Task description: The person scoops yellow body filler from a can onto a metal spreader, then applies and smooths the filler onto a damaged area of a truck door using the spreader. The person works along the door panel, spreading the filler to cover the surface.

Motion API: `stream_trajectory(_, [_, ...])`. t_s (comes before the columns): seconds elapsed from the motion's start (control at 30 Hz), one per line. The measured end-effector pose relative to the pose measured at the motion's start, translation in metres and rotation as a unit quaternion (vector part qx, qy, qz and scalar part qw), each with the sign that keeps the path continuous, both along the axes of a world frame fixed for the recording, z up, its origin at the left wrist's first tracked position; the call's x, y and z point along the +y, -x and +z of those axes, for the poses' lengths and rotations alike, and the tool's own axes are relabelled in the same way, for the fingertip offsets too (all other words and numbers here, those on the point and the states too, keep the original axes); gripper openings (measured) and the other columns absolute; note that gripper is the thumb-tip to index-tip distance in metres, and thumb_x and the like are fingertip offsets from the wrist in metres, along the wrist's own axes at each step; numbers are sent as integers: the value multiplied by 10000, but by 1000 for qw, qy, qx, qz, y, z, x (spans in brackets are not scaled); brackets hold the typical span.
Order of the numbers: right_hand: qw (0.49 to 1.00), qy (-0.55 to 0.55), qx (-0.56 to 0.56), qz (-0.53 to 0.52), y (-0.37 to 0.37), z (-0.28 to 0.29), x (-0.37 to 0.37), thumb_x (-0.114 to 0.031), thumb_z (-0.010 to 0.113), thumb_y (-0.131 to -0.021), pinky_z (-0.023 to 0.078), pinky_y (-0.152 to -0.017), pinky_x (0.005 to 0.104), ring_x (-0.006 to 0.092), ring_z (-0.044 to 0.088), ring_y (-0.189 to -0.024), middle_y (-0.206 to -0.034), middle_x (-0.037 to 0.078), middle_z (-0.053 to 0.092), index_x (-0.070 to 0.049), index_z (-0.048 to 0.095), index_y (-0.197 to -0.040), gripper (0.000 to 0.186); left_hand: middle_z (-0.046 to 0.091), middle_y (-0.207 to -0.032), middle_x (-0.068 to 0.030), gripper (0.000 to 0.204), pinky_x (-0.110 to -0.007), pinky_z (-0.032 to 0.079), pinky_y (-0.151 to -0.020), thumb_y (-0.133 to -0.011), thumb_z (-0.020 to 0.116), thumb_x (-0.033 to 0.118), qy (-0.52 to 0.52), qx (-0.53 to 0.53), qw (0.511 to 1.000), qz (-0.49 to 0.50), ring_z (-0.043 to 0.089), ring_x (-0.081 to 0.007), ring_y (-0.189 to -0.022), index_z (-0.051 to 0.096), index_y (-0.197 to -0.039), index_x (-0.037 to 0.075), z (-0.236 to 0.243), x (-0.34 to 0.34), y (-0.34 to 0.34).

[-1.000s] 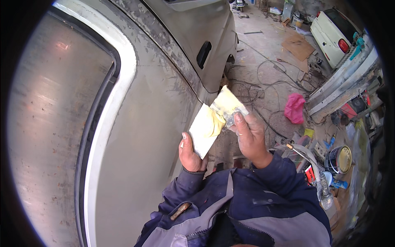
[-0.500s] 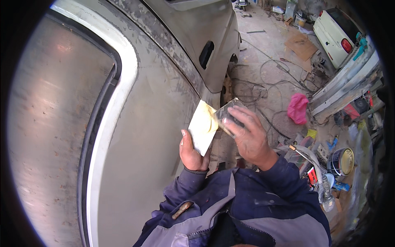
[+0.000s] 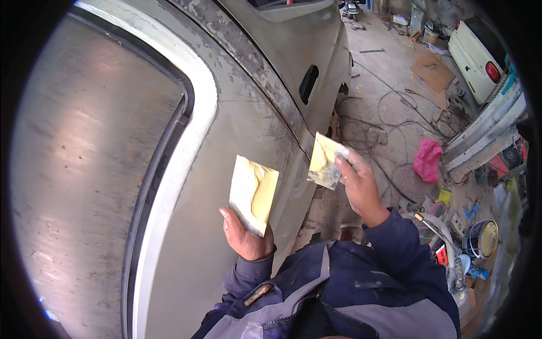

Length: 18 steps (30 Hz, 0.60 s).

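Note:
My left hand [image 3: 247, 236] grips the lower end of a rectangular putty board [image 3: 240, 195]. Pale yellow filler [image 3: 261, 189] is smeared thickly across its face, with a ridge down the middle. In my right hand [image 3: 361, 186] is a smaller flat putty spreader [image 3: 326, 176], thumb on its face; yellow filler coats its upper part and grey stains its lower corner. The two tools are apart, both in front of the car's side panel [image 3: 186, 243]. That panel is dull grey-beige with bare, scraped patches along the seam by the door [image 3: 293, 62].
A white-edged, black-sealed car window [image 3: 96, 169] fills the left. On the floor to the right lie cables [image 3: 389, 113], cardboard [image 3: 432, 73] and a pink bag [image 3: 427, 161]. A paint can [image 3: 480, 239] and a hose [image 3: 443, 226] stand nearby; a white car [image 3: 480, 59] is farther back.
My hands have moved apart: the board went left and slightly down, while the spreader lifted off it and turned, showing its filler-coated face. The view has shifted a little left.

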State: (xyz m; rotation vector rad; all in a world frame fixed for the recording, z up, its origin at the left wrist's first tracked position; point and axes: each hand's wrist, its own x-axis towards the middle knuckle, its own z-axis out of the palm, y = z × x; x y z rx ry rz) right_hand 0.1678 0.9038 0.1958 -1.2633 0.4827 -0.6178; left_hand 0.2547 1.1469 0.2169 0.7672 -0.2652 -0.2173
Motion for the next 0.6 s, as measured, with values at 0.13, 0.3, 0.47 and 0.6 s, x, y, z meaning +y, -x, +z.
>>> stream_trajectory(0.13, [965, -216, -138, 57, -57, 32, 0, -115, 629, -1156, 601, -962, 314, 118, 710, -1046, -1181, 63, 774, 47, 692, -1432, 326, 650, -1576, -180, 653, -464, 475, -1248, -1232, 447, 492, -10, -16, 1000, -10, 651, -327, -1428, 516, -1588, -51, 8, 23, 9])
stream_trajectory(0.3, [986, -65, -134, 73, -119, 70, 2, -73, 650, -1131, 621, -875, 335, 128, 712, -951, -1126, 88, 793, 87, 737, -1346, 282, 660, -1564, -173, 651, -465, 490, -1236, -1228, 452, 506, -15, -32, 999, -1, 663, -324, -1413, 532, -1573, -40, 13, 47, 3])
stream_trajectory(0.47, [986, 132, -84, -50, -168, 85, 10, -152, 663, -1137, 599, -912, 357, 163, 730, -953, -1181, 151, 828, 52, 719, -1448, 376, 670, -1551, -169, 650, -491, 523, -1211, -1225, 447, 522, -36, -20, 999, 9, 684, -339, -1390, 537, -1561, -27, 15, 66, -3])
stream_trajectory(0.6, [961, 226, -101, -123, -188, 83, 33, -188, 617, -1152, 560, -1100, 427, 380, 752, -1215, -1359, 228, 779, 0, 722, -1473, 386, 676, -1527, -187, 667, -515, 561, -1168, -1224, 436, 537, -11, -6, 1000, -3, 711, -358, -1344, 525, -1561, -31, 13, 71, -4])
